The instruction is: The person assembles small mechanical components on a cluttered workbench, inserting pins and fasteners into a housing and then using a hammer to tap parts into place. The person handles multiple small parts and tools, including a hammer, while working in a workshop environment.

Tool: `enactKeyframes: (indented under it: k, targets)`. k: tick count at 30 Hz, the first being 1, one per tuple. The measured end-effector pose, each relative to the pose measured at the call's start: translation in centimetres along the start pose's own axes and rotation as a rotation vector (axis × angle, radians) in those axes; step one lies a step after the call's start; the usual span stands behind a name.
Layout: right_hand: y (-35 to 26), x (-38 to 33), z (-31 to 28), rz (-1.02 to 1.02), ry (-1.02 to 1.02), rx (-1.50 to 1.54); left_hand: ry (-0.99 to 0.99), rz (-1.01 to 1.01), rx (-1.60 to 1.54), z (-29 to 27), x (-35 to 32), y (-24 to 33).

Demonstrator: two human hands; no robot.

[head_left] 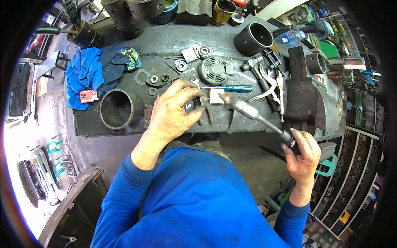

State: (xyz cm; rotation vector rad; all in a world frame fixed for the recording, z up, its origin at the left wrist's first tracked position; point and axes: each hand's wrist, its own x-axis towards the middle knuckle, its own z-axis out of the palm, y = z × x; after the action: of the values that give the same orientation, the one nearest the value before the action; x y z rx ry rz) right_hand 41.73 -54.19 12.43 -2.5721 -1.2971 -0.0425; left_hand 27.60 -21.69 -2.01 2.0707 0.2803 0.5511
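My left hand is raised over the bench's front edge, thumb and fingers pinched on a small metal part. The fingers cover some of that part. In my right hand, off the bench's front right, is the dark handle of a large soldering iron. Its thick coppery tip points left, a short way from the small part. Beneath the pinched part lie dark pliers handles. A small white box and a blue-handled screwdriver lie just beyond the iron's tip.
A round slotted cover, bearings, a hammer and locking pliers lie on the dark bench. Metal cylinders stand at front left and back right. A vise is at right, blue cloth at left.
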Motion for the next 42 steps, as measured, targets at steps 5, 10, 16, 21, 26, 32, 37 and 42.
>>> enactKeyframes:
  k: [5,10,16,21,26,32,37,42]
  targets:
    - [2.1,-2.1,3.0,0.171,0.042,0.208,0.030,-0.111,0.074,0.7,-0.2,0.0]
    - [3.8,-3.5,7.0,0.259,-0.013,0.232,0.080,-0.099,0.247,2.3,-0.6,-0.9]
    - [4.9,-4.2,10.1,0.333,-0.049,0.345,0.117,-0.215,0.536,4.8,-1.2,-2.3]
    - [5.6,-4.2,11.6,0.311,-0.034,0.386,0.067,-0.334,0.676,6.4,-0.7,-3.5]
    - [5.8,-4.3,12.5,0.339,-0.072,0.434,0.006,-0.433,0.799,7.2,-0.1,-4.0]
    - [5.7,-4.5,12.6,0.330,-0.121,0.430,-0.073,-0.540,0.846,7.7,1.1,-3.9]
    - [5.5,-4.5,12.6,0.306,-0.112,0.421,-0.185,-0.597,0.841,6.8,1.6,-2.6]
    - [5.1,-4.5,12.5,0.331,-0.096,0.416,-0.363,-0.498,0.729,4.1,1.7,-2.9]
